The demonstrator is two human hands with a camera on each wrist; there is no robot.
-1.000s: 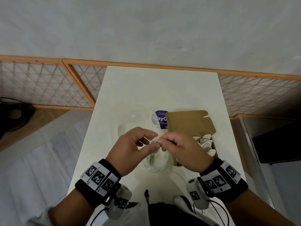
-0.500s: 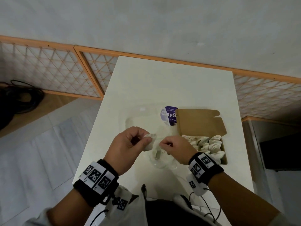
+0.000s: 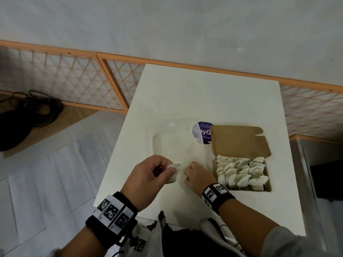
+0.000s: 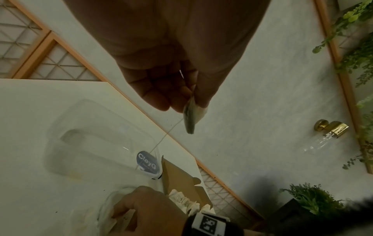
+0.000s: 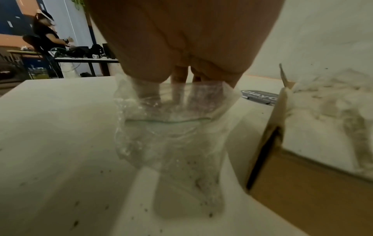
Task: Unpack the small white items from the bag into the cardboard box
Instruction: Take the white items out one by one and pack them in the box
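Observation:
My left hand (image 3: 171, 166) pinches one small white item (image 3: 174, 176) between thumb and fingers, just above the table; in the left wrist view the item (image 4: 190, 119) hangs edge-on from that hand (image 4: 193, 106) with a thin thread trailing. My right hand (image 3: 185, 174) is beside it, fingers curled into the mouth of the clear plastic bag (image 3: 181, 179). Seen from the right wrist, those fingers (image 5: 177, 94) show through the crinkled bag (image 5: 171, 135). The open cardboard box (image 3: 239, 140) lies to the right, packed with several white items (image 3: 241, 171).
A clear plastic container (image 3: 170, 141) with a purple label (image 3: 203, 132) lies on the white table (image 3: 204, 97) behind my hands, touching the box flap. Orange lattice panels (image 3: 61, 78) line the wall. Black cables (image 3: 27, 112) lie on the floor at left.
My hands have come apart: the left keeps the white item, the right has dropped to the bag. The box's contents, once hidden behind my right hand, now show.

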